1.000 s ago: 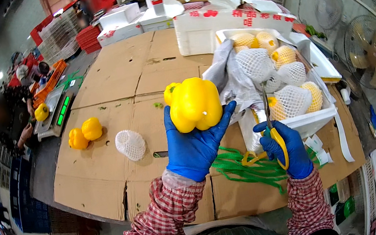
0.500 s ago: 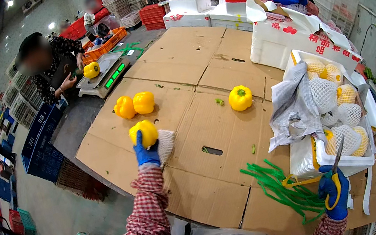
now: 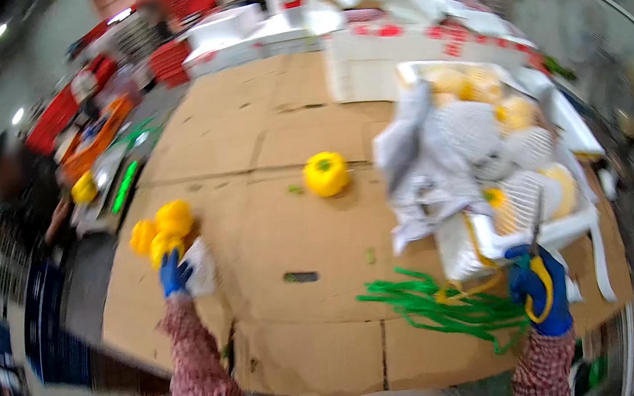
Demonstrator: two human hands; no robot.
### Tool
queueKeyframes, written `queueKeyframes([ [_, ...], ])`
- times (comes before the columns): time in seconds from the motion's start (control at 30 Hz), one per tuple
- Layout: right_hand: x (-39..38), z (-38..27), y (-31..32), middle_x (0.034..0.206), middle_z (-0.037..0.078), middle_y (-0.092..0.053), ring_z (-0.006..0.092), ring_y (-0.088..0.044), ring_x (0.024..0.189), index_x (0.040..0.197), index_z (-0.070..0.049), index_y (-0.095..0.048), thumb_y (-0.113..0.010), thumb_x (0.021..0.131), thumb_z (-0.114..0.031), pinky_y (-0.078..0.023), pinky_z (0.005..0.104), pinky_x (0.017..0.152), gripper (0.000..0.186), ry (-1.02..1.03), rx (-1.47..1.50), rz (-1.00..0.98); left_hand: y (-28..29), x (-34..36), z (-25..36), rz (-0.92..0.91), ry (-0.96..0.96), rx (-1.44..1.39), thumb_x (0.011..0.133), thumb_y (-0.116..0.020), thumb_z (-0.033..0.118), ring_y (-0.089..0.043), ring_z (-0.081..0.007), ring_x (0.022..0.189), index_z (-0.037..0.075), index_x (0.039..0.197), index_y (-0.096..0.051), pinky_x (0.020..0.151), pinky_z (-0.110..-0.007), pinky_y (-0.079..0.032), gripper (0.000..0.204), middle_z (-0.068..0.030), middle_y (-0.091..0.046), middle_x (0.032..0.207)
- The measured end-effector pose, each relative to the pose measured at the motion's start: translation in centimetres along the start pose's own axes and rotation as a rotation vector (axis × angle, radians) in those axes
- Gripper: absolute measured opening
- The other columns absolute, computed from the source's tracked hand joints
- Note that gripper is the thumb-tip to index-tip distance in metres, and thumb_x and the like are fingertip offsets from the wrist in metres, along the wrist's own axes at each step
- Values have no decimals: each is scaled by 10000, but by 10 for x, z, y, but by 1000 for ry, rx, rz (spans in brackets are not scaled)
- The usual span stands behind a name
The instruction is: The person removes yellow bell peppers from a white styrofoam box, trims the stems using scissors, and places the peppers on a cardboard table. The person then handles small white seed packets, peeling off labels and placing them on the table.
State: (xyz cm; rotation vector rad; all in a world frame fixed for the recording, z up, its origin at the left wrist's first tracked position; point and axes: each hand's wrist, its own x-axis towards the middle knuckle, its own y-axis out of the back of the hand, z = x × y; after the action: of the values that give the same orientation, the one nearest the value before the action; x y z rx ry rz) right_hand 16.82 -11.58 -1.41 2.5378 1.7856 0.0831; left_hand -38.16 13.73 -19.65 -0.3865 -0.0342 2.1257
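My left hand (image 3: 175,274), in a blue glove, has its fingers round a yellow bell pepper (image 3: 164,245). Two more yellow bell peppers (image 3: 173,217) sit just beyond it, and a white foam net sleeve (image 3: 200,266) lies beside the hand. In my blue-gloved right hand (image 3: 551,305) are scissors (image 3: 545,269) with yellow handles, blades pointing up and away. Green strips (image 3: 444,303) lie to the left of that hand. A single yellow bell pepper (image 3: 326,174) rests on the middle of the cardboard.
Cardboard (image 3: 303,368) covers the table. A white foam box (image 3: 581,225) of net-wrapped peppers, with grey paper (image 3: 413,169) over its side, stands at right. Beyond it is a larger white box (image 3: 362,64). A co-worker (image 3: 23,197) is by a scale (image 3: 102,192) at left; another person's gloved hands show at the back.
The view has swung right and blurred, so the table appears further left. My left hand still holds the pepper, now close against the other two. The scissors stay in my right hand.
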Motion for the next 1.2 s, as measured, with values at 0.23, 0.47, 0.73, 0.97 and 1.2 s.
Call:
queueKeyframes([
  [0.23, 12, 3, 32, 559, 12, -458, 63, -405, 440, 978, 39, -485, -461, 807, -169, -305, 173, 395, 271, 211, 175, 213, -129, -143, 61, -480, -459, 510, 818, -464, 111, -519, -82, 666, 74, 1078, -500, 509, -191, -379, 265, -7, -548, 851],
  [0.47, 20, 18, 53, 523, 29, -426, 84, -394, 411, 976, 43, -466, -436, 828, -229, -304, 181, 373, 311, 270, 302, 481, -288, -316, 65, -1235, -919, 536, 706, -547, -38, -528, -125, 755, 30, 979, -550, 681, -229, -412, 281, -61, -555, 856],
  [0.73, 5, 44, 79, 550, 34, -440, 89, -402, 442, 970, 47, -466, -431, 830, -202, -322, 194, 404, 288, 210, 354, 604, -451, -426, -6, -1760, -1664, 332, 712, -518, 96, -493, -305, 886, 48, 954, -543, 749, -359, -415, 248, -158, -496, 983],
  [0.97, -18, 67, 105, 560, 39, -452, 98, -412, 453, 952, 29, -494, -447, 813, -164, -326, 203, 421, 242, 87, 366, 729, -516, -424, -14, -1384, -1407, 1374, 717, -520, 241, -543, -303, 617, 40, 724, -569, 586, -390, -428, 207, -152, -553, 666],
  [1.2, -16, 69, 96, 566, 36, -464, 98, -427, 465, 949, 23, -505, -442, 817, -188, -325, 206, 422, 257, 50, 265, 702, -529, -482, -39, -1629, -1767, 930, 701, -491, 115, -541, -274, 778, 39, 829, -560, 688, -351, -428, 164, -135, -561, 825],
])
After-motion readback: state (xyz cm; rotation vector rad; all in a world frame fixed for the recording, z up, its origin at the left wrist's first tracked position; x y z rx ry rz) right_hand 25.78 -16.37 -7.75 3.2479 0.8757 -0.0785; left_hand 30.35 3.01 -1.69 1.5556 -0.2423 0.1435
